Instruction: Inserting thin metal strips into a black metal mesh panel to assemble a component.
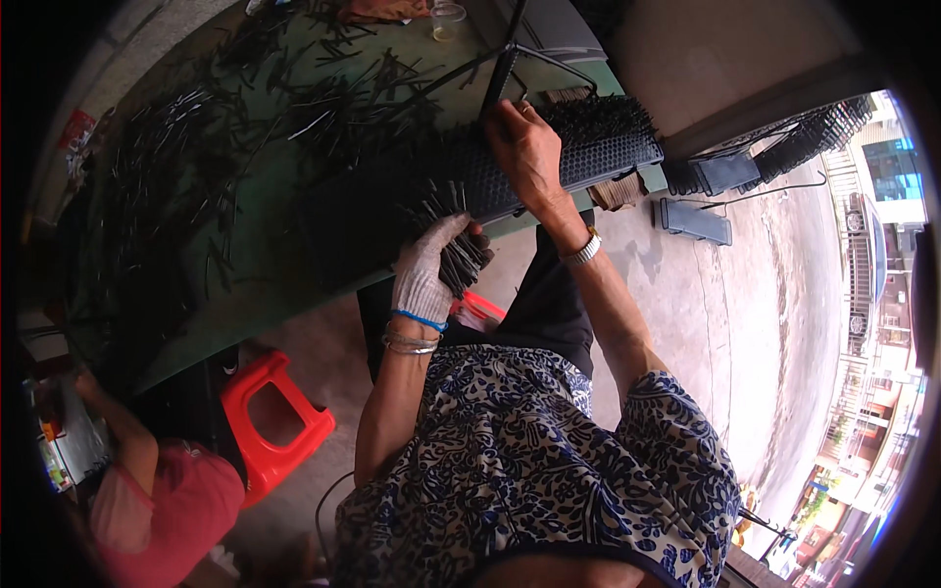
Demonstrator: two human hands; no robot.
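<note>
Black rods, thin, one bundle (463,267): held above the near edge of the tray, long axis slanting from upper left to lower right, upper ends fanned away from the wearer, lower ends toward the lap.

Left hand (429,253), in a white knit glove: closed round the bundle, forearm rising from below, blue band and bracelets at the wrist.

Right hand (527,152), bare: over the tray, fingers curled in, thumb side uppermost; whether a rod is pinched there, cannot tell. Metal-banded watch (585,247) at the wrist.

Black perforated tray (490,179): long axis left to right, rising slightly rightward; short rods (613,122) bristling along its far right part.

Green tabletop (245,299): loose rods scattered left of and beyond the tray; its near edge runs obliquely, lower toward the left. Concrete floor (725,304) extends rightward; red plastic stool (319,428) below the table's near edge.
</note>
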